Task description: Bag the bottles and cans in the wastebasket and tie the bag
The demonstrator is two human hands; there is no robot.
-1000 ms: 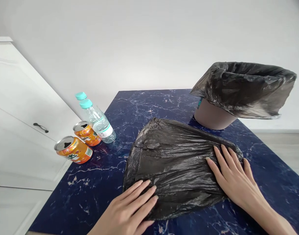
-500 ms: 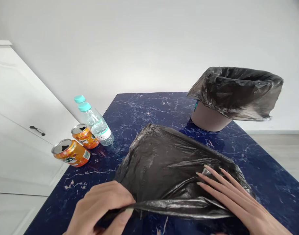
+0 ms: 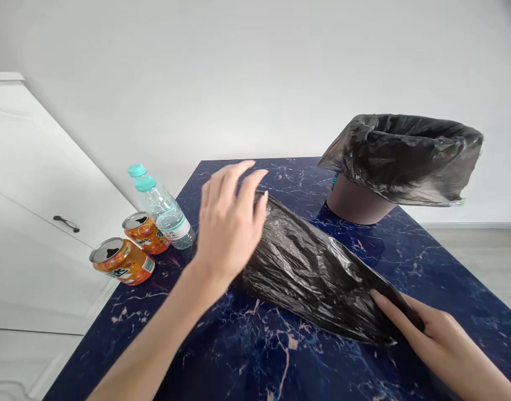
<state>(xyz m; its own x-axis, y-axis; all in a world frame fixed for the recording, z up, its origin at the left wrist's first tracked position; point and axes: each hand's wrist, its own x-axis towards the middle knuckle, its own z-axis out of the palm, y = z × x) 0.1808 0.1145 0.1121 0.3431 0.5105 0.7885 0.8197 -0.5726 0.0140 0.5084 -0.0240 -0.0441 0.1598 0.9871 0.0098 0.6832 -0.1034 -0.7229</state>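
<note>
A black plastic garbage bag (image 3: 309, 267), creased and folded into a narrower strip, slants across the middle of the table. My right hand (image 3: 431, 328) pinches its near right end, thumb on top and the fingers hidden underneath. Over the bag's far left end is my left hand (image 3: 230, 217), raised, with curved fingers spread apart and nothing between them. Whether that hand touches the bag I cannot tell.
On the dark blue marbled table (image 3: 255, 356), two orange soda cans (image 3: 132, 264) and two clear water bottles (image 3: 171, 217) stand at the left. At the back right is a brownish trash bin (image 3: 358, 200) lined with a black bag (image 3: 409, 161). A white cabinet (image 3: 33, 239) is beside the table.
The bag has gone from a wide spread sheet to a narrower folded strip. My left hand has released its near edge and moved up and away. My right hand, flat before, now grips the right end.
</note>
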